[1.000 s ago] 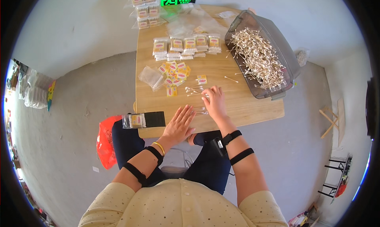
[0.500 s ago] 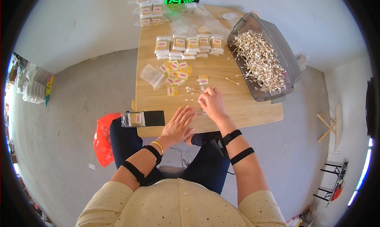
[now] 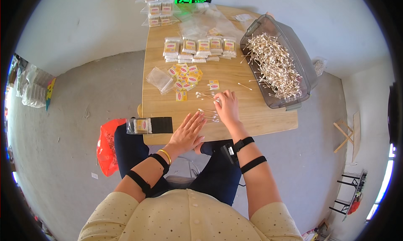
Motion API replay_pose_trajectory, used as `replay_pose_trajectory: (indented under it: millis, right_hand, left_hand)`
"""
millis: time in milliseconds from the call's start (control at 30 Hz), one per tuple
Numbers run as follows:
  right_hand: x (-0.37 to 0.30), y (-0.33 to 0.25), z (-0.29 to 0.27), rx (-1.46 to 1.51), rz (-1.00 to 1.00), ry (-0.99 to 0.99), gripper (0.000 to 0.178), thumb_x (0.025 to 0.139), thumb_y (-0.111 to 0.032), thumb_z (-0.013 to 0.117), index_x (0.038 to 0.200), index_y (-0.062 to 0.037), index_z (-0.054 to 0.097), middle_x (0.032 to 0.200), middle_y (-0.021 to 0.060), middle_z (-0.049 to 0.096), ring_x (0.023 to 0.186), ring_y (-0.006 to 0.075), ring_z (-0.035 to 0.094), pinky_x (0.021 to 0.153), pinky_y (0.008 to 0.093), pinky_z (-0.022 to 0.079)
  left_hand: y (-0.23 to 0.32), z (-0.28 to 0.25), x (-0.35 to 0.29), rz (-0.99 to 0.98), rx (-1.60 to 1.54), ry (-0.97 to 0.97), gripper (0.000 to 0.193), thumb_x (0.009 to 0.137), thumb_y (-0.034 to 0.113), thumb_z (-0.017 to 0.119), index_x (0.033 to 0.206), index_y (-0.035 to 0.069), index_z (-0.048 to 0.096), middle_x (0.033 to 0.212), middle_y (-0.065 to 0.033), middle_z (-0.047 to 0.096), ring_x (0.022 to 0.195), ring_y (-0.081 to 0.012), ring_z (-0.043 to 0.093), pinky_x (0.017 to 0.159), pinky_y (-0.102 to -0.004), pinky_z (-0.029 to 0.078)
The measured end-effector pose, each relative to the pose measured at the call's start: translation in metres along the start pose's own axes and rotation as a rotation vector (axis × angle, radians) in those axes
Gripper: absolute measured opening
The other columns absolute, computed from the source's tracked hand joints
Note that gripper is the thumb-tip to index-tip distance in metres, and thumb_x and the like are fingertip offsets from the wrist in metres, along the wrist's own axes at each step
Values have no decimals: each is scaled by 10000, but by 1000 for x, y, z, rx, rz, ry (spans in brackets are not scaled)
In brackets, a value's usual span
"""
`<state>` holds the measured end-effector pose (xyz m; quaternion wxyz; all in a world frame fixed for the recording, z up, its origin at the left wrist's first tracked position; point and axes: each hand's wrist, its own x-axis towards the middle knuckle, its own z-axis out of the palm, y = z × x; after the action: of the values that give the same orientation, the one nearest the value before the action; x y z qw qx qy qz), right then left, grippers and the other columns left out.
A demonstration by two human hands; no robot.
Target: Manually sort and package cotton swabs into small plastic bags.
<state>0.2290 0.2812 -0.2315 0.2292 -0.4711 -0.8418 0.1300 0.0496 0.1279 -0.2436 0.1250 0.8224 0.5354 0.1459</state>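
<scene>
My left hand [image 3: 189, 129] lies flat near the table's front edge, fingers stretched out and open. Its fingertips are beside a small row of cotton swabs [image 3: 208, 115]. Just beyond, my right hand [image 3: 228, 107] has thumb and fingers pinched together at the ends of another loose group of cotton swabs [image 3: 205, 94]; how many it grips is hidden. A single yellow-and-white label card [image 3: 214, 84] lies past that group, and a lone swab [image 3: 244, 86] rests to its right. More label cards [image 3: 184, 76] are heaped on the left, next to clear plastic bags [image 3: 160, 80].
A grey plastic bin [image 3: 308, 60] heaped with cotton swabs [image 3: 275, 66] stands at the right. Stacked swab packs [image 3: 203, 47] line the table [image 3: 260, 123] farther back. A packed bag [image 3: 142, 126] sits on a black strip [image 3: 162, 125] at the front left corner. A red bag [image 3: 107, 150] hangs below.
My right hand has moved slightly away from me, from the near row of swabs to the farther group. More of the near row now shows. My left hand stays about where it was.
</scene>
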Motion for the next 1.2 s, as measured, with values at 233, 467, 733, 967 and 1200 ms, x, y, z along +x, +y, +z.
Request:
replay_pose_trajectory:
  millis: [233, 467, 733, 967, 1200]
  right_hand:
    - [17, 2, 6, -114, -21, -83, 134, 807, -157, 794, 874, -148, 678, 993, 48, 582, 1037, 294, 557, 904, 430, 464]
    - [24, 26, 2, 36, 73, -169, 134, 792, -211, 769, 772, -94, 706, 905, 74, 641, 990, 313, 609, 875, 438, 489]
    - [19, 18, -2, 74, -50, -342, 109, 821, -200, 759, 806, -100, 719, 891, 78, 645, 916, 295, 632, 799, 417, 527]
    - [23, -5, -6, 0, -82, -348, 74, 808, -182, 761, 801, -144, 699, 988, 64, 645, 1033, 302, 605, 904, 443, 493]
    - [36, -14, 9, -18, -126, -148, 57, 831, -122, 736, 855, -125, 685, 1030, 79, 630, 1050, 313, 593, 895, 448, 494]
  left_hand:
    - [0, 0, 0, 1, -80, 51, 720, 953, 326, 634, 1556, 48, 356, 1626, -154, 339, 1545, -329, 257, 1285, -496, 183]
    - [2, -2, 1, 1, -79, 46, 726, 950, 333, 639, 1557, 51, 355, 1627, -157, 335, 1547, -327, 250, 1286, -494, 184]
    - [0, -3, 1, 2, -42, 12, 693, 997, 399, 557, 1553, 39, 354, 1662, -166, 268, 1563, -314, 208, 1291, -482, 160]
    - [-1, -2, -1, -8, -48, 29, 690, 997, 396, 559, 1552, 42, 354, 1669, -165, 250, 1563, -313, 206, 1291, -479, 167]
    - [-1, -3, 0, -8, -64, 19, 683, 1000, 389, 560, 1548, 36, 357, 1670, -166, 248, 1563, -313, 208, 1292, -475, 166]
